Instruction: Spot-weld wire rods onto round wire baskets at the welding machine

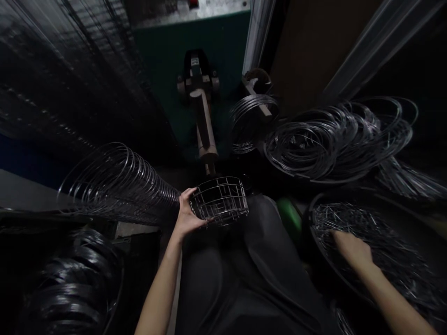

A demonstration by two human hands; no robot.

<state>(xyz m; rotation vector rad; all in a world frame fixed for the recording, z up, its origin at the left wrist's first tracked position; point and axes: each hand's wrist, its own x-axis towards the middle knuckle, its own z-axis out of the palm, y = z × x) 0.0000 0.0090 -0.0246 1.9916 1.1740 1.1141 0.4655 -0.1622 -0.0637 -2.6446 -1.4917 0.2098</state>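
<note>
Meanwhile, your hands work either side of your lap
Left of it, your left hand (189, 215) clamps the wire basket (223, 200); right, your right hand (351, 249), fingers unclear, touches wire pieces (384, 246).

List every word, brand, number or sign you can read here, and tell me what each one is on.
No text can be read with certainty.
Pale label on the dark head of the machine arm: has small marks, too small and dim to read.
Green panel behind the arm: no lettering that I can make out.
</note>
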